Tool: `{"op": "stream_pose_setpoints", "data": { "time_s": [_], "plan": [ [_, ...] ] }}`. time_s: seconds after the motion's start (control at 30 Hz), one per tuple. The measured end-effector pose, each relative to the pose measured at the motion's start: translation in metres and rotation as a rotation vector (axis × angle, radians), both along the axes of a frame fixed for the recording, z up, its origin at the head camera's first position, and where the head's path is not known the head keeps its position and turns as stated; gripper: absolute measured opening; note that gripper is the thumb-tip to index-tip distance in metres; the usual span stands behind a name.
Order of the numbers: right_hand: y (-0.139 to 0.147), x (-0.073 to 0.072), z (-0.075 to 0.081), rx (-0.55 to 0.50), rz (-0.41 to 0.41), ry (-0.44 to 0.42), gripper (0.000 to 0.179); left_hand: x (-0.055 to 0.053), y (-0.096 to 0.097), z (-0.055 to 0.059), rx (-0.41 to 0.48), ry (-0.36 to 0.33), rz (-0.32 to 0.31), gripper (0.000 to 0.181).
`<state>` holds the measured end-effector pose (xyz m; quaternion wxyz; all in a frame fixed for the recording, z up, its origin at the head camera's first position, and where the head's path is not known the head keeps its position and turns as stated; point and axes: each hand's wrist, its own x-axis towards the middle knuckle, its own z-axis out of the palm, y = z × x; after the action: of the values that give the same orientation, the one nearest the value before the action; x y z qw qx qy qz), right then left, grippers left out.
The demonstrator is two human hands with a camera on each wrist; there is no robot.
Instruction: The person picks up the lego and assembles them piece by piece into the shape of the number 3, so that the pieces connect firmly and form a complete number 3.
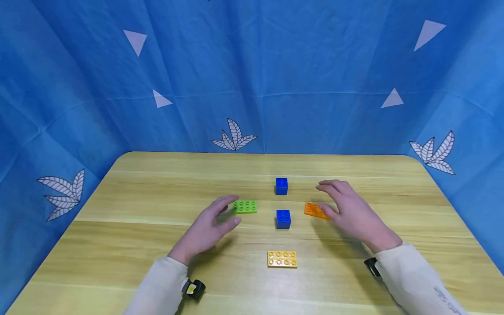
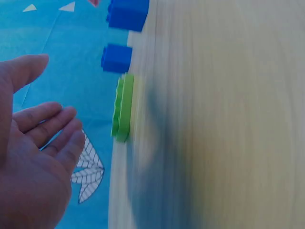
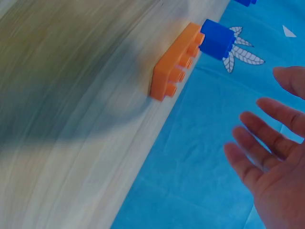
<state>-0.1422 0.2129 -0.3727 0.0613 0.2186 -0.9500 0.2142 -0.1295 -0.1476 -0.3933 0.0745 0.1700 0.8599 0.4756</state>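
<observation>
My left hand (image 1: 210, 227) is held above the table just left of a flat green brick (image 1: 245, 207), thumb and fingers apart with nothing between them. In the left wrist view the green brick (image 2: 123, 109) stands away from the fingertips. On the other side, my right hand (image 1: 351, 213) hovers over an orange brick (image 1: 314, 210), its thumb covering the brick's right end in the head view. The right wrist view shows a gap between the relaxed fingers and the orange brick (image 3: 175, 62). Two blue bricks, one farther back (image 1: 281, 186) and one nearer (image 1: 283, 219), sit between the hands.
A flat yellow brick (image 1: 282, 259) lies nearest to me on the wooden table (image 1: 118, 245). Blue cloth (image 1: 299, 65) printed with leaves and triangles hangs behind the table and along both sides.
</observation>
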Motion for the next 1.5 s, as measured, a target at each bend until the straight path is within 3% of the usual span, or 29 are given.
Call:
{"op": "stream_pose_setpoints", "data": {
  "time_s": [0.17, 0.37, 0.73, 0.87, 1.0, 1.27, 1.5],
  "plan": [
    [-0.008, 0.0, 0.0, -0.087, 0.032, -0.095, 0.039, 0.0, 0.011, -0.003, 0.138, -0.032, -0.095, 0.052],
    [-0.017, -0.001, 0.0, -0.27, 0.066, -0.205, 0.032, 0.0, 0.021, -0.005, 0.196, -0.071, -0.213, 0.051],
    [-0.035, -0.008, -0.01, -0.502, 0.129, -0.344, 0.03, 0.013, 0.048, 0.0, 0.18, -0.106, -0.261, 0.04],
    [-0.04, -0.01, -0.014, -0.464, 0.161, -0.329, 0.03, 0.015, 0.053, -0.003, 0.098, -0.059, -0.316, 0.036],
    [-0.044, -0.01, -0.014, -0.395, 0.171, -0.318, 0.033, 0.015, 0.059, -0.005, -0.047, -0.009, -0.361, 0.035],
    [-0.05, -0.01, -0.014, -0.367, 0.182, -0.369, 0.039, 0.023, 0.072, -0.001, -0.271, 0.101, -0.374, 0.032],
    [-0.057, -0.01, -0.015, -0.331, 0.176, -0.387, 0.043, 0.026, 0.08, -0.002, -0.383, 0.176, -0.391, 0.031]
  ]
}}
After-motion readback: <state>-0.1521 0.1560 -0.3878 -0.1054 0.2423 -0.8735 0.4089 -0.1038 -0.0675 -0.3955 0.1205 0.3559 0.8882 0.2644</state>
